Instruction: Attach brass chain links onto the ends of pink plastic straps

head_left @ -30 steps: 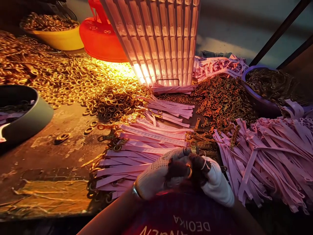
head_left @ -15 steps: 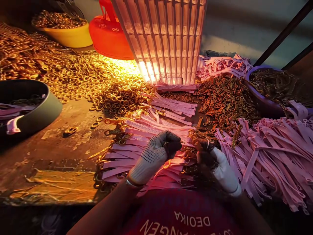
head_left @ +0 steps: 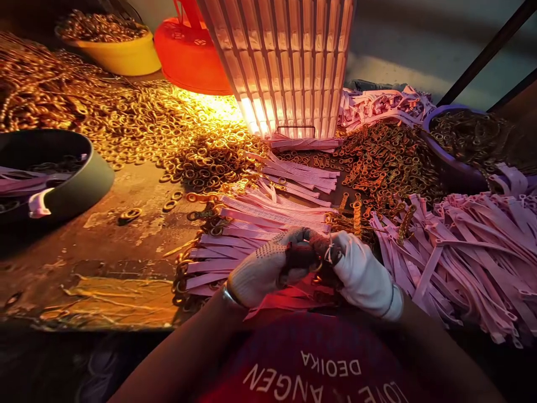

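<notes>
Two gloved hands meet at the near edge of the surface [head_left: 104, 268], fingertips pinched together on a small brass ring [head_left: 318, 267] w/ a pink strap [head_left: 285, 302] trailing under them. Left hand [head_left: 262, 268] curls in from the left, right hand [head_left: 363, 274] from the right, knuckles up, wrists on the near edge. Four bowls in view: yellow [head_left: 121, 56], orange [head_left: 188, 56], grey [head_left: 79, 182], purple [head_left: 448, 162]. Loose rings [head_left: 138, 123] and straps [head_left: 470, 263] too many to count; one lit rack [head_left: 289, 61] stands at centre. The ring is mostly hidden by fingers; how strap & ring join can't be made out. Rack top & grey bowl are cut off by the frame.
</notes>
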`<state>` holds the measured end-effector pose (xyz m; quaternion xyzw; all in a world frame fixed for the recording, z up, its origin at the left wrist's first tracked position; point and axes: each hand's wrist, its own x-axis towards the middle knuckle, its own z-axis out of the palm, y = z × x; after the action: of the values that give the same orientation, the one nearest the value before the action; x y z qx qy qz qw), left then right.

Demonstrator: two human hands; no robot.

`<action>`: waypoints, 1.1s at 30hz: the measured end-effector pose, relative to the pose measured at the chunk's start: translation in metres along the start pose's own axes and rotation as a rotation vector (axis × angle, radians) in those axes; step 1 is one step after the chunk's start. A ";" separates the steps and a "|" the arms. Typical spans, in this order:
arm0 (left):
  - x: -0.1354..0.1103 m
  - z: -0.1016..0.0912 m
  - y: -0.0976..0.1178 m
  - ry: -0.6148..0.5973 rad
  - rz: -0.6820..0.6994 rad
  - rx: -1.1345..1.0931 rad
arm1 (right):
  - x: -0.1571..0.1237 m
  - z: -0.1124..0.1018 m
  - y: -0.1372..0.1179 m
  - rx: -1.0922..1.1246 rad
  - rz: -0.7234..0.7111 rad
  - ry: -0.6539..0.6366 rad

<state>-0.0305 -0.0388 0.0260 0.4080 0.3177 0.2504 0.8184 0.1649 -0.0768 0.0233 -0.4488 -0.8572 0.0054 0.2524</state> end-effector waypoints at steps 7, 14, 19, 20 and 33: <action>0.009 -0.002 0.002 -0.058 -0.081 0.075 | -0.001 0.004 0.003 0.062 -0.112 0.108; 0.011 0.008 0.003 0.294 0.214 0.358 | -0.001 -0.004 0.012 -0.324 0.003 -0.041; 0.018 0.010 0.010 0.132 0.225 0.417 | 0.004 -0.005 0.013 -0.429 -0.006 -0.054; 0.019 0.012 0.012 0.116 0.207 0.385 | 0.004 -0.002 0.013 -0.422 0.004 -0.028; 0.158 -0.028 0.063 0.070 0.297 1.087 | 0.010 0.004 0.074 0.222 0.463 0.443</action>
<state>0.0455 0.1153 0.0150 0.8027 0.3671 0.1766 0.4357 0.2154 -0.0245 0.0067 -0.5917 -0.6510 0.0583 0.4719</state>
